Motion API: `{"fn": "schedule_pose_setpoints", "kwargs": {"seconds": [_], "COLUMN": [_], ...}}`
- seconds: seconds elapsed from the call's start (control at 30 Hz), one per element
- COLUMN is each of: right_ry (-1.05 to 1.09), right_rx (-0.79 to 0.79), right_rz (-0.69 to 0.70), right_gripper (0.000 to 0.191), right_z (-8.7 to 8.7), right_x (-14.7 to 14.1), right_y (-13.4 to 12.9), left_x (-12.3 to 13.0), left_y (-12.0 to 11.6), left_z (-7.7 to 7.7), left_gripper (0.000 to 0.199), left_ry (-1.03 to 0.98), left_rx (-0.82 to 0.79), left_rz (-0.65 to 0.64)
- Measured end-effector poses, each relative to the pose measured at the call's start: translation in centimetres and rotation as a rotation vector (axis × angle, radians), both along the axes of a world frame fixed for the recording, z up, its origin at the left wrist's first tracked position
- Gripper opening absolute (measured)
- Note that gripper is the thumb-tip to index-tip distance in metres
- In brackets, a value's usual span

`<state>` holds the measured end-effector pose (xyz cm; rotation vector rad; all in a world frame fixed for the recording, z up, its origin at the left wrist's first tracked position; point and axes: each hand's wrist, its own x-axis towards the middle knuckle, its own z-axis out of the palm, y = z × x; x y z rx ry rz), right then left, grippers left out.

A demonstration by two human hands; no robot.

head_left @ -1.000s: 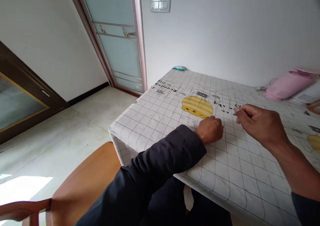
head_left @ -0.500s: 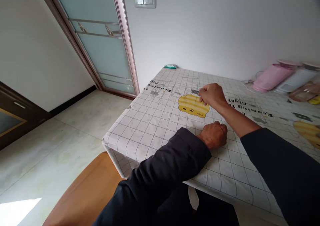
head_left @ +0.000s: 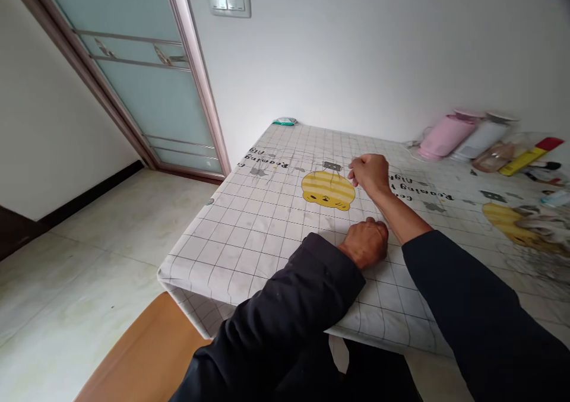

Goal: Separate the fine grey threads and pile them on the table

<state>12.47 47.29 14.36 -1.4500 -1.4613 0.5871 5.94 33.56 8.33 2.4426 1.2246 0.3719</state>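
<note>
My left hand [head_left: 365, 243] is closed in a fist, resting on the checked tablecloth [head_left: 240, 236] near the table's front. Whatever lies inside its fingers, if anything, is hidden. Farther back, my right hand [head_left: 370, 173] hovers with thumb and fingertips drawn together as in a pinch. Anything held there is too small or hidden to make out. Just left of that hand is a yellow striped bear face [head_left: 328, 190] printed on the cloth.
Along the wall at right stand a pink appliance [head_left: 447, 135] and a white one [head_left: 483, 136]. Beside them lie a yellow-and-red box [head_left: 529, 157] and small items. A green-white packet [head_left: 285, 121] sits at the far left corner. An orange-brown chair [head_left: 146, 354] stands by the table.
The view has turned to the right, bringing more of the table's right side into sight. Both hands keep nearly the same pose and place on the table.
</note>
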Motion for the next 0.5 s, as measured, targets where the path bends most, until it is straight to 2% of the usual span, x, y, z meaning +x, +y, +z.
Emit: {"fn": "schedule_pose_setpoints", "kwargs": {"seconds": [0.13,0.27,0.4,0.5], "right_ry": [0.133,0.221,0.275,0.216], "right_rx": [0.081,0.096,0.056,0.012], "right_rz": [-0.145,-0.194,-0.157,-0.07], "right_gripper": [0.027,0.028,0.024,0.019], "right_z": [0.6,0.9,0.7,0.7], "right_x": [5.0,8.2,8.6,6.6], "right_y": [-2.3,-5.2,-7.6,-8.7], "left_x": [0.4,0.5,0.7,1.0], "left_y": [-0.2,0.0,0.2,0.4], "left_z": [-0.5,-0.8,-0.8,-0.8], "left_gripper": [0.041,0.039,0.041,0.042], "left_ry": [0.025,0.044,0.07,0.069], "left_rx": [0.003,0.015,0.001,-0.044], "left_rz": [-0.003,-0.014,0.005,-0.033]}}
